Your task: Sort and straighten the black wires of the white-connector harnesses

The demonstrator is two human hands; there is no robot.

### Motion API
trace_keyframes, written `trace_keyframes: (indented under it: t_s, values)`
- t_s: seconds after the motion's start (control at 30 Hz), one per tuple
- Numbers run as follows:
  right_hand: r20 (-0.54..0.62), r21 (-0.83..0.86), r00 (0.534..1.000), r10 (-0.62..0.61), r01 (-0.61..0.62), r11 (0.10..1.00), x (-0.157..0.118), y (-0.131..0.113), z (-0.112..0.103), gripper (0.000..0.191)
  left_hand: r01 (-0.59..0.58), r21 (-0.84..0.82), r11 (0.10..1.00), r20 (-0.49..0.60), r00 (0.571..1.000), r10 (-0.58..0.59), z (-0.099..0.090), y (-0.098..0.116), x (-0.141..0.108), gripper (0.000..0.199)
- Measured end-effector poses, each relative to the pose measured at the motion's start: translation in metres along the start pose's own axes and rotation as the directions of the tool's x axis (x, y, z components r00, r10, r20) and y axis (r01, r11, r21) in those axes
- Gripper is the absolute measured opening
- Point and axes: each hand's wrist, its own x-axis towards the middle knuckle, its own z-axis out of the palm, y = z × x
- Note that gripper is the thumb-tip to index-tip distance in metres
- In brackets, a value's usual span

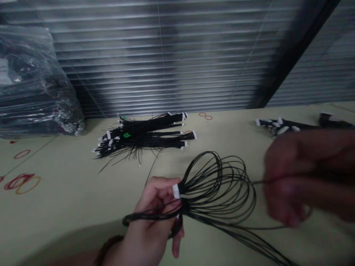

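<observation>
Between your left thumb and fingers, at the near middle of the table: the black wire bundle (199, 199), gathered at its neck. Left hand (151, 225) is closed on it, a white end piece (176, 191) beside the fingertips, some wires bent back over the hand. Right hand (294, 184) is motion-blurred; its fingers look drawn together on a single strand (257, 182), exact pinch not readable.

Handling, judged by eye: light, thin, bendy, a bit springy. Loops fan out past the neck and could snag each other, so your firm hold belongs at the neck, just beside the white end piece, where the wires lie tight together. Coating probably smooth, so a loose pinch might slide; take single strands near the fingertips and pull gently. Joints at the end piece are likely the fragile part; don't tug there.

Farther out, beyond your left hand: finished-looking black bundles (149, 129) piled on the table (83, 207), white ends, loose wires sticking out, green tag (127, 135). More dark bundles (294, 125) beyond your right hand. Red and yellow bands (19, 181) lie far left, clear plastic bag (30, 92) behind them, blinds (138, 55) at the back.
</observation>
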Motion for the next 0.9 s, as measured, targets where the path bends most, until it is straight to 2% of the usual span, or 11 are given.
trace_keyframes:
  t_s: [0.03,0.07,0.1,0.2,0.4,0.53,0.7,0.9]
  values:
    - [0.102,-0.015,0.994,-0.026,0.028,1.0,-0.001,-0.014,0.008,0.027,-0.019,-0.018,1.0,0.008,1.0,0.019,0.0,-0.001,0.0,0.013]
    - [0.07,-0.081,0.997,-0.042,0.048,0.996,-0.001,-0.027,0.017,0.023,-0.034,-0.04,0.999,0.015,0.999,0.035,0.0,-0.002,-0.001,0.013]
    - [0.016,-0.114,0.989,-0.144,0.145,0.983,0.0,-0.037,0.025,0.026,-0.047,-0.066,0.997,0.022,0.999,0.048,0.001,-0.003,-0.001,0.013]
    - [-0.063,-0.154,0.959,-0.275,0.263,0.952,0.0,-0.05,0.044,0.033,-0.054,-0.124,0.991,0.034,0.998,0.058,0.002,-0.003,-0.001,0.013]
    - [-0.05,-0.115,0.963,-0.263,0.256,0.96,0.0,-0.046,0.049,0.035,-0.058,-0.164,0.985,0.063,0.996,0.069,0.002,-0.005,-0.002,0.019]
    - [-0.067,-0.096,0.969,-0.238,0.231,0.968,0.0,-0.05,0.048,0.041,-0.053,-0.157,0.986,0.119,0.99,0.072,-0.004,-0.01,-0.005,0.025]
    - [-0.026,-0.077,0.967,-0.253,0.251,0.965,0.001,-0.051,0.048,0.046,-0.034,-0.145,0.989,0.176,0.983,0.06,-0.009,-0.01,-0.007,0.027]
    - [-0.044,-0.075,0.964,-0.263,0.259,0.963,0.005,-0.053,0.047,0.05,-0.072,-0.127,0.989,0.183,0.979,0.095,-0.009,-0.013,-0.006,0.025]
